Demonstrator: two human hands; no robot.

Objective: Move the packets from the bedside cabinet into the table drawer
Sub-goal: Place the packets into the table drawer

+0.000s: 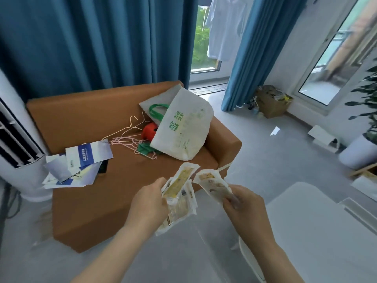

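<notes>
Holding the packets in mid-air in front of the brown sofa point(85, 203), both hands are closed on them: the left hand point(149, 203) grips a fanned bundle of packets point(179, 197) (crinkly white plastic with yellow printed panels), the right hand point(242, 205) pinches a single packet point(214, 183) of the same look.

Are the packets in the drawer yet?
No. Left hand holds a bunch of packets, right hand one packet; no drawer visible.
</notes>
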